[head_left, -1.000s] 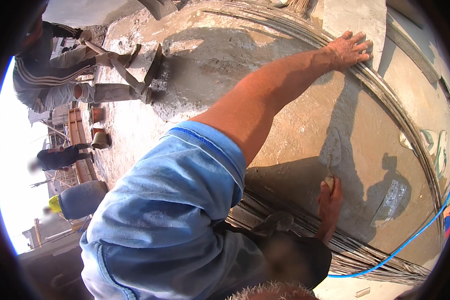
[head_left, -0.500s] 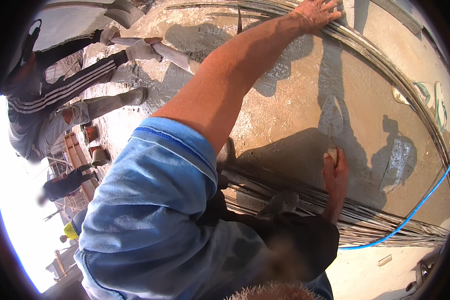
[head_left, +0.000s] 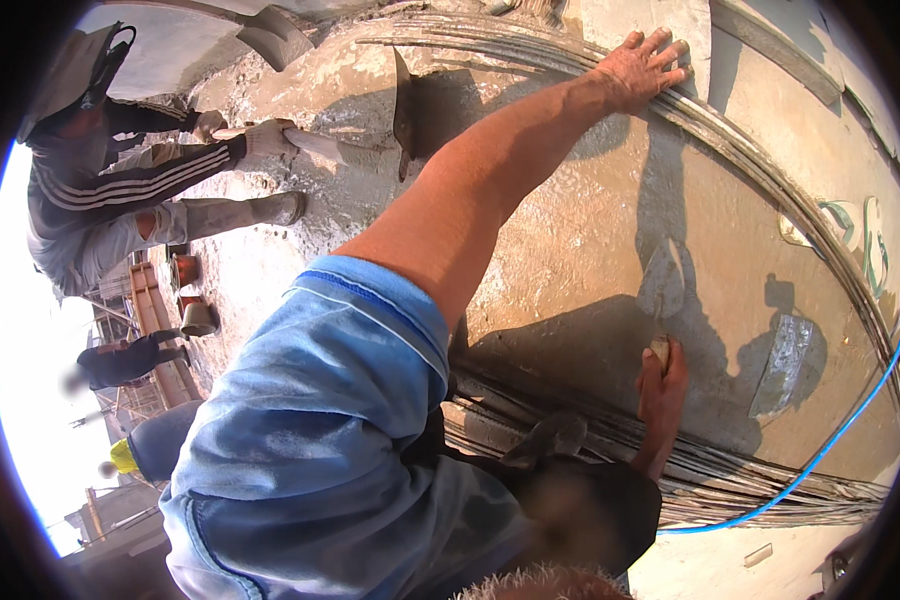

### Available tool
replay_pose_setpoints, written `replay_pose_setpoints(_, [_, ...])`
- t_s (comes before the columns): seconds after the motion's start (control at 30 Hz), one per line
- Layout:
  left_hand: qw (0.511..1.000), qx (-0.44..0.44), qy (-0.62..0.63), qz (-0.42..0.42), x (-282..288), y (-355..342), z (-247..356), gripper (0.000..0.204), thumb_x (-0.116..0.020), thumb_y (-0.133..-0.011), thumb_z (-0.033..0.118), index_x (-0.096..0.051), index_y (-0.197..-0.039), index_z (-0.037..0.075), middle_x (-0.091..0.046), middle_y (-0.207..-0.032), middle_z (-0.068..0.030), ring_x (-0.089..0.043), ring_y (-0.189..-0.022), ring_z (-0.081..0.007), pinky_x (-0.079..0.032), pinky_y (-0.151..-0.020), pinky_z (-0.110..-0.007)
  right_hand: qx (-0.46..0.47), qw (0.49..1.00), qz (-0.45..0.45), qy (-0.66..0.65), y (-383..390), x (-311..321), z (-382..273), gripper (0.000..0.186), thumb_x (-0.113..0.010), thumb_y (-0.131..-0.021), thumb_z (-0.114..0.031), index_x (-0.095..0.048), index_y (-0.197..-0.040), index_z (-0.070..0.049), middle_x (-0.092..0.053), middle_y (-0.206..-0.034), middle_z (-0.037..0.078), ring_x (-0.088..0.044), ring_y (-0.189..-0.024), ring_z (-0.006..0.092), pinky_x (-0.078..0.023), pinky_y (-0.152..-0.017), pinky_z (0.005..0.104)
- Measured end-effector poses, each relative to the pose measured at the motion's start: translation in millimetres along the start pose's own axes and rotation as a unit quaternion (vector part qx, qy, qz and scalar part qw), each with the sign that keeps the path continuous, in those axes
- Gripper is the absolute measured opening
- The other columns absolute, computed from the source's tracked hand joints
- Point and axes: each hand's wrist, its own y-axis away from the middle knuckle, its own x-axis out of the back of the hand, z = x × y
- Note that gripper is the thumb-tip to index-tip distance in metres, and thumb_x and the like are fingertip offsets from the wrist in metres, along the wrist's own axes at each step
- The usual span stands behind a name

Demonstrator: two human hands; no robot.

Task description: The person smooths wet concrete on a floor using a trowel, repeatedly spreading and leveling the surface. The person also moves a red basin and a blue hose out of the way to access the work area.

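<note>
My right hand (head_left: pixel 662 385) is closed round the wooden handle of a pointing trowel (head_left: pixel 662 287). The trowel's grey, wet blade lies at or just over the smooth wet mortar surface (head_left: pixel 580 270); I cannot tell if it touches. Higher up, my left hand (head_left: pixel 642 72) spreads its fingers on a curved bundle of thin rods (head_left: pixel 760 150) and the pale slab edge beside it. The bare left forearm reaches across from a blue sleeve (head_left: pixel 330 400). A flat silvery plate (head_left: pixel 782 365) rests on the mortar, right of the trowel.
Another bundle of rods (head_left: pixel 770 465) borders the mortar below, crossed by a blue hose (head_left: pixel 820 455). Sandals (head_left: pixel 875 235) lie at the right. A gloved co-worker (head_left: pixel 120 190) holds a long-handled tool near a dark blade (head_left: pixel 403 115). Buckets (head_left: pixel 198 318) stand further left.
My right hand and trowel have drawn slightly downward in the view. The left hand stays on the rods. The co-worker's arms and tool have shifted.
</note>
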Motion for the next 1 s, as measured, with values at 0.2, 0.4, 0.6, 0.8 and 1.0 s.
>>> replay_pose_setpoints(0.2, [1.000,-0.004,0.027,0.003,4.1,-4.2,0.4,0.074,-0.072,-0.091,0.025,-0.036,-0.156,0.027,-0.020,-0.169,-0.0064,-0.015,-0.157,-0.0318,-0.025,-0.126,-0.052,-0.007,1.000,0.002,-0.013,1.4,4.6,-6.1,0.034,-0.059,-0.100,-0.021,-0.057,-0.129,-0.002,-0.054,-0.079,0.001,-0.049,-0.057,0.0079,-0.042,-0.049,0.0269])
replay_pose_setpoints(0.4, [0.999,-0.006,0.041,-0.003,4.8,3.0,-3.7,0.068,-0.067,-0.095,0.025,-0.037,-0.156,0.026,-0.020,-0.169,-0.0063,-0.015,-0.157,-0.0315,-0.025,-0.126,-0.052,-0.012,1.000,0.001,-0.024,2.8,-0.6,-10.5,0.036,-0.059,-0.101,-0.022,-0.056,-0.131,-0.002,-0.054,-0.080,0.001,-0.049,-0.057,0.0075,-0.041,-0.049,0.0260])
replay_pose_setpoints(0.6, [1.000,-0.004,0.004,0.012,2.1,-2.4,-6.8,0.079,-0.079,-0.084,0.034,-0.039,-0.152,0.028,-0.020,-0.168,-0.0057,-0.016,-0.156,-0.0317,-0.028,-0.123,-0.052,0.007,1.000,0.012,0.007,0.9,6.0,3.0,0.040,-0.059,-0.102,-0.023,-0.054,-0.136,-0.001,-0.053,-0.078,0.001,-0.048,-0.058,0.0066,-0.040,-0.050,0.0260])
replay_pose_setpoints(0.8, [0.992,-0.034,0.089,-0.081,26.4,3.0,-7.8,0.082,-0.069,-0.093,0.018,-0.023,-0.161,0.013,-0.009,-0.172,-0.0144,-0.006,-0.159,-0.0359,-0.015,-0.129,-0.051,-0.023,0.999,0.032,-0.010,4.4,13.8,-5.6,0.037,-0.059,-0.103,-0.022,-0.055,-0.134,-0.001,-0.051,-0.076,-0.001,-0.047,-0.059,0.0059,-0.039,-0.051,0.0249])
replay_pose_setpoints(1.0, [0.991,-0.028,0.116,-0.067,31.7,-7.0,2.0,0.085,-0.072,-0.089,0.013,-0.026,-0.160,0.013,-0.011,-0.171,-0.0151,-0.009,-0.158,-0.0368,-0.017,-0.129,-0.051,-0.003,0.999,0.041,0.030,2.8,19.5,13.2,0.036,-0.060,-0.101,-0.020,-0.057,-0.131,-0.001,-0.052,-0.078,0.000,-0.047,-0.060,0.0070,-0.040,-0.052,0.0262])
